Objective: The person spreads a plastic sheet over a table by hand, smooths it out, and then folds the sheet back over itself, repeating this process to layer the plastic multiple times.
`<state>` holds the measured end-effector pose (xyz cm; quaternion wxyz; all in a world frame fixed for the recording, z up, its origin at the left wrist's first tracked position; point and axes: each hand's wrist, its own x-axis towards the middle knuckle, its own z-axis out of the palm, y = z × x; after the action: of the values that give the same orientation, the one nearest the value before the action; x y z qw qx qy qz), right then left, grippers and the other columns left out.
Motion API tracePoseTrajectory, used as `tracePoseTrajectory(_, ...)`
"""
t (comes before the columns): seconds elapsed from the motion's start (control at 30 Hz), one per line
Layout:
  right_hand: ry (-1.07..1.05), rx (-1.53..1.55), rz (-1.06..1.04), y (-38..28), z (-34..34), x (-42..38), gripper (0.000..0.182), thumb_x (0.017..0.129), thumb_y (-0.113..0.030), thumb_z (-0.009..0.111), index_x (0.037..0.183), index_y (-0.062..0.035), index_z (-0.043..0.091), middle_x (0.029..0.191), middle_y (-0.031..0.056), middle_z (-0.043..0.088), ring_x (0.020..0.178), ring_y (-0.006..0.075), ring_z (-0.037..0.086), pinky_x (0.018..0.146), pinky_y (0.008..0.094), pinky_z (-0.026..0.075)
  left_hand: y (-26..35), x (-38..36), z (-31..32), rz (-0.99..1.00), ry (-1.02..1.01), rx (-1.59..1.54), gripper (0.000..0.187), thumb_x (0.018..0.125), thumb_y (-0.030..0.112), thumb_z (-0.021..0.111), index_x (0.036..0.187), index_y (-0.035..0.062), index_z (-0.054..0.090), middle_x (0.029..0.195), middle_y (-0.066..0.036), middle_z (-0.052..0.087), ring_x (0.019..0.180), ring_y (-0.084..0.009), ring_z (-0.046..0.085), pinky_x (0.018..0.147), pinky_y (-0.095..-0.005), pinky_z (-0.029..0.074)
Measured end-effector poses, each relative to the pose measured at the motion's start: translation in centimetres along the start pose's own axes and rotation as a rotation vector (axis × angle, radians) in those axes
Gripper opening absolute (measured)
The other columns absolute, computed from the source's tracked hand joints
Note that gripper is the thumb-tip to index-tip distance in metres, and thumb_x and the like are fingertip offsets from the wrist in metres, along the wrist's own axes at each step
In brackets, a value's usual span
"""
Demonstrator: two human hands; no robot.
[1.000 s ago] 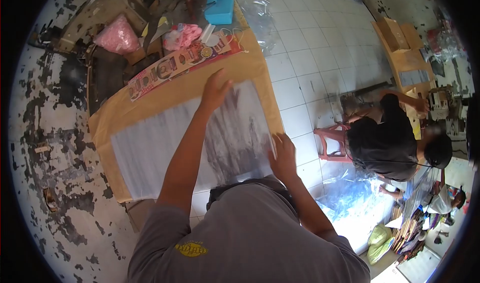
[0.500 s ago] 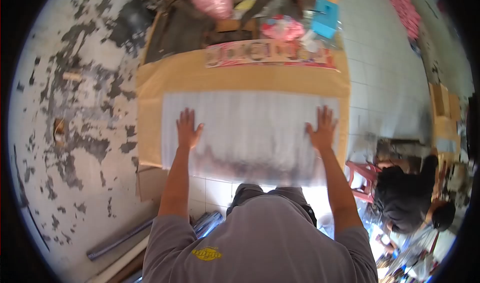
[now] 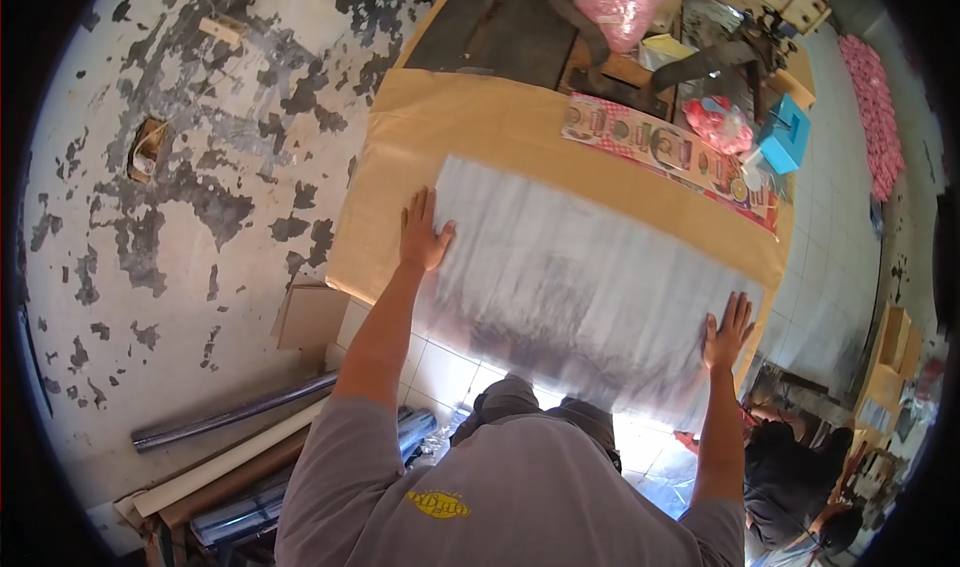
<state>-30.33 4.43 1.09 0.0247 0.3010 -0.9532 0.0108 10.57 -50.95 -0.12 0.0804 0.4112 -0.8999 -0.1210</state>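
The sheet, see-through and streaked grey, lies on the brown paper between the two hands. Its long axis runs from the left hand to the right hand, slanting so that the left end sits farther from the body and the right end nearer. The streaks run across that axis, from far edge to near edge, with a darker patch toward the near side.

The hands are well apart, flat and palm down, fingers spread and pointing away from the body. The left lies at the sheet's left edge, the right near its right edge; how hard either presses, I cannot tell.

Beyond the right hand lies a strip printed with pictures, its long axis roughly matching the sheet's; any lettering is too small to read. Past it are a red bundle, a blue box and, farther, a pink bag.

Between the arms, the grey shirt bears a yellow oval badge with dark lettering, upside down and not clearly legible. Nearer the body than the left hand and out to its left lie rolls. Right of the right forearm is a co-worker in black.
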Motion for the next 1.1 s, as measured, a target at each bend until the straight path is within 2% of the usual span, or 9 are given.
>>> tracePoseTrajectory(0.17,0.0,0.034,-0.007,-0.1,0.2,0.1,0.081,0.098,-0.07,0.032,0.162,-0.02,0.023,0.168,0.0074,0.018,0.155,0.032,0.013,0.122,0.0612,0.007,-0.2,-0.1,0.1,-0.01,-0.022,0.024,0.085,0.097,0.057,0.048,0.16,0.0075,0.019,0.167,-0.014,0.019,0.154,-0.0347,0.013,0.124,-0.0548,0.013)
tracePoseTrajectory(0.47,0.006,0.037,-0.025,0.0,0.3,0.3,0.081,0.099,-0.069,0.032,0.162,-0.0205,0.022,0.169,0.0072,0.018,0.155,0.0322,0.013,0.122,0.0609,0.008,-0.2,0.1,0.0,-0.027,-0.046,0.047,0.086,0.096,0.058,0.048,0.16,0.0091,0.019,0.168,-0.013,0.017,0.155,-0.0338,0.012,0.124,-0.0552,0.011)
tracePoseTrajectory(0.67,-0.07,0.022,-0.026,1.2,0.9,0.5,0.081,0.099,-0.069,0.034,0.162,-0.0213,0.017,0.169,0.0068,0.014,0.156,0.0318,0.011,0.122,0.0612,0.008,-0.9,0.0,0.2,-0.041,-0.103,0.028,0.086,0.096,0.057,0.051,0.161,0.0119,0.018,0.168,-0.012,0.014,0.155,-0.033,0.011,0.124,-0.0566,0.009)
tracePoseTrajectory(0.77,-0.137,-0.012,-0.022,2.0,0.6,1.7,0.083,0.098,-0.07,0.036,0.163,-0.0226,0.016,0.169,0.0073,0.013,0.156,0.0313,0.01,0.122,0.0611,0.007,-1.9,-0.4,0.5,-0.065,-0.149,0.052,0.081,0.096,0.053,0.054,0.16,0.013,0.024,0.167,-0.013,0.018,0.154,-0.0336,0.015,0.124,-0.0529,0.014)
tracePoseTrajectory(0.87,-0.159,-0.098,-0.013,1.6,0.4,2.0,0.08,0.099,-0.068,0.036,0.162,-0.0235,0.017,0.169,0.0074,0.014,0.156,0.0312,0.01,0.122,0.0602,0.008,-6.2,0.8,0.2,0.13,-0.226,-0.13,0.074,0.097,0.049,0.056,0.158,0.0144,0.031,0.166,-0.014,0.023,0.153,-0.0334,0.02,0.123,-0.0498,0.021)
tracePoseTrajectory(0.97,-0.132,-0.204,0.028,1.5,0.7,2.0,0.074,0.101,-0.063,0.037,0.162,-0.0243,0.02,0.169,0.0071,0.015,0.156,0.0311,0.012,0.123,0.0598,0.008,-5.1,0.2,-4.6,0.052,-0.341,-0.267,0.07,0.098,0.045,0.057,0.155,0.0103,0.036,0.163,-0.017,0.028,0.151,-0.0346,0.025,0.122,-0.0479,0.025)
tracePoseTrajectory(1.1,0.03,-0.069,0.13,2.4,2.0,-1.5,0.07,0.103,-0.058,0.038,0.162,-0.025,0.021,0.169,0.0067,0.015,0.156,0.0307,0.011,0.123,0.0595,0.007,-3.3,-2.2,-4.1,0.09,-0.098,-0.191,0.073,0.097,0.043,0.058,0.155,0.0058,0.034,0.164,-0.018,0.025,0.151,-0.0356,0.023,0.123,-0.0491,0.023)
